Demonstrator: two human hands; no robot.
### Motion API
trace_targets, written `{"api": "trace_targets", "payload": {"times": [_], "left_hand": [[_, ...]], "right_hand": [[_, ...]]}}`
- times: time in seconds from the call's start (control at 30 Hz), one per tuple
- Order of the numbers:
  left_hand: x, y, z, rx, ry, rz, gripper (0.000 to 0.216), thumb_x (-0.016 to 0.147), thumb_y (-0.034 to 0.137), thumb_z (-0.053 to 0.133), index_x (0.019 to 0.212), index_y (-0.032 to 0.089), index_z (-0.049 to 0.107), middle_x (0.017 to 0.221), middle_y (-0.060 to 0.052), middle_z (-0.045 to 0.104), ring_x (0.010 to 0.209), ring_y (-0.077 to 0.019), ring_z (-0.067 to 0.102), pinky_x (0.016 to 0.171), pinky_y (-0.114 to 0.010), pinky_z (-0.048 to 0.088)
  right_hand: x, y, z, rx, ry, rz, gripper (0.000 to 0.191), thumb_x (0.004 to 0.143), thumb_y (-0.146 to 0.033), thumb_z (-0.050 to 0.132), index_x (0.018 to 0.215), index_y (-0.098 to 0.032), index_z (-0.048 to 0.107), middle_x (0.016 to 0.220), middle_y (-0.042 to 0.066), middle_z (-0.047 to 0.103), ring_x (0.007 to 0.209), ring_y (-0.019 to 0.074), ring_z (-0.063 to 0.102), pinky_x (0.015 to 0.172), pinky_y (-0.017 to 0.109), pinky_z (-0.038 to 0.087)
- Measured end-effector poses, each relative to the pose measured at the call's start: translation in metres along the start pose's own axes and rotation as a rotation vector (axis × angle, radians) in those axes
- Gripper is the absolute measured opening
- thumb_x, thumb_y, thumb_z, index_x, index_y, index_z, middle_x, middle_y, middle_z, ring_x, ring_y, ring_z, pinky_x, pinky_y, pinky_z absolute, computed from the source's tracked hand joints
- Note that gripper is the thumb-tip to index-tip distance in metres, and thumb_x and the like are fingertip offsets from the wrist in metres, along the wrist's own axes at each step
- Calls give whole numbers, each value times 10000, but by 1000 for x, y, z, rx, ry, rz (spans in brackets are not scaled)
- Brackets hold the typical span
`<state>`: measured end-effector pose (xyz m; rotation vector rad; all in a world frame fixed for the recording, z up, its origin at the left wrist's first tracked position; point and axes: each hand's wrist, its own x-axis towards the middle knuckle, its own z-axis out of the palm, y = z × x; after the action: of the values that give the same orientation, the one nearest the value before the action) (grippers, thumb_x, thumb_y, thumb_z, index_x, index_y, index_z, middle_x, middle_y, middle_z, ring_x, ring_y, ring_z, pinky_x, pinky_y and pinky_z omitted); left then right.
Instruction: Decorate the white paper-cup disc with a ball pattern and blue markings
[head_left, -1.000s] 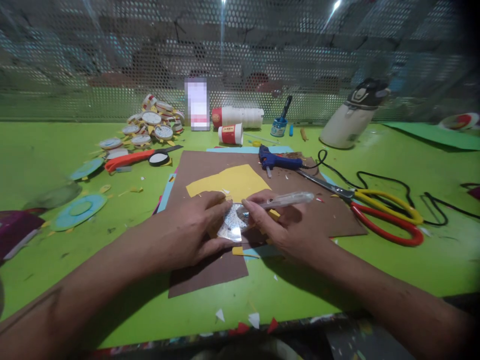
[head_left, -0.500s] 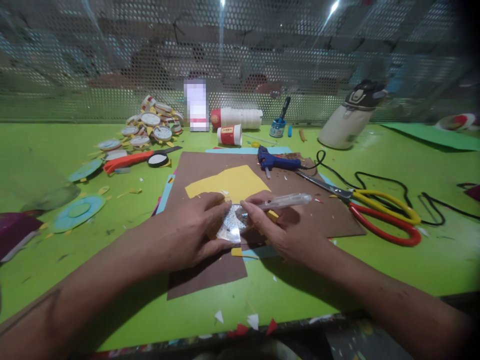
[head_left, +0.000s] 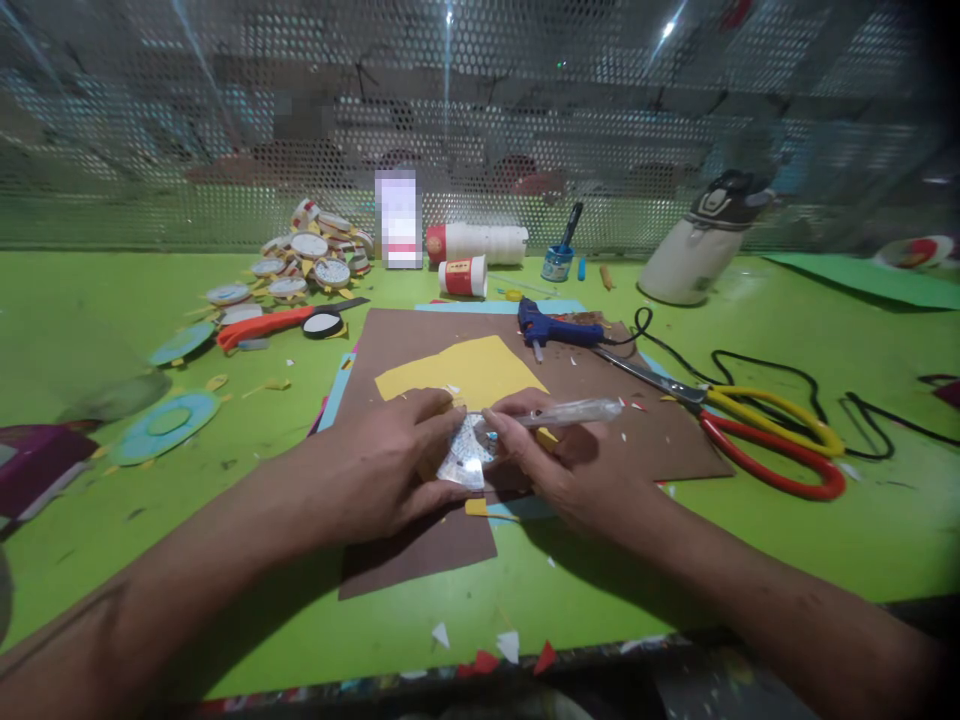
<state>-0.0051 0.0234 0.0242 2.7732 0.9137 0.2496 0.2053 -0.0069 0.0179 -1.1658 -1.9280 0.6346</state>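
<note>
My left hand (head_left: 401, 445) grips the left edge of a small shiny silver sheet (head_left: 463, 468), thumb at its near edge and fingers at its far side. In my right hand (head_left: 559, 450) is a pen with a clear barrel (head_left: 577, 411), slanting up to the right. Its tip end is hidden by my fingers, close to the silver sheet. Both hands are over brown card (head_left: 637, 430), just in front of a piece of yellow paper (head_left: 469, 365). A small yellow strip (head_left: 476, 508) lies below the silver sheet.
Scissors (head_left: 780, 435) and a blue glue gun (head_left: 559, 325) with a black cord lie to the right. An orange cutter (head_left: 266, 325), a black-edged disc (head_left: 322, 323) and heaped round paper pieces (head_left: 311, 250) are left. Paper cups (head_left: 463, 277), an ink jar (head_left: 556, 262) and a bottle (head_left: 694, 240) stand behind.
The whole view has shifted slightly, so the items appear a little lower and further right. Both hands keep nearly the same pose around the silver sheet; the pen looks slightly lower.
</note>
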Motion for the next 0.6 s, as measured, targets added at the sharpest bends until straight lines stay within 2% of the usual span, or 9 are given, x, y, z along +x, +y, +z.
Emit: {"api": "trace_targets", "payload": {"times": [0.1, 0.4, 0.6], "left_hand": [[0, 0, 1, -7, 6, -2, 350, 964, 427, 517, 1201, 173, 563, 1145, -146, 566, 1016, -290, 600, 850, -427, 541], [0, 1, 1, -9, 26, 6, 354, 953, 417, 534, 1201, 167, 580, 1115, -142, 584, 980, -282, 613, 830, -418, 540], [0, 1, 0, 6, 23, 21, 375, 957, 413, 529, 1223, 153, 576, 1167, -170, 578, 1048, -309, 605, 859, -439, 540]], "right_hand": [[-1, 1, 0, -46, 4, -28, 219, 968, -291, 515, 872, -182, 679, 826, 47, 735, 714, 153, 705, 669, 250, 537], [-2, 1, 0, -29, -4, -17, 211, 979, -296, 512, 867, -190, 656, 808, 19, 724, 708, 129, 701, 638, 203, 526], [-3, -1, 0, -69, -4, -23, 207, 974, -288, 514, 860, -189, 655, 774, 23, 727, 678, 140, 698, 629, 228, 515]]}}
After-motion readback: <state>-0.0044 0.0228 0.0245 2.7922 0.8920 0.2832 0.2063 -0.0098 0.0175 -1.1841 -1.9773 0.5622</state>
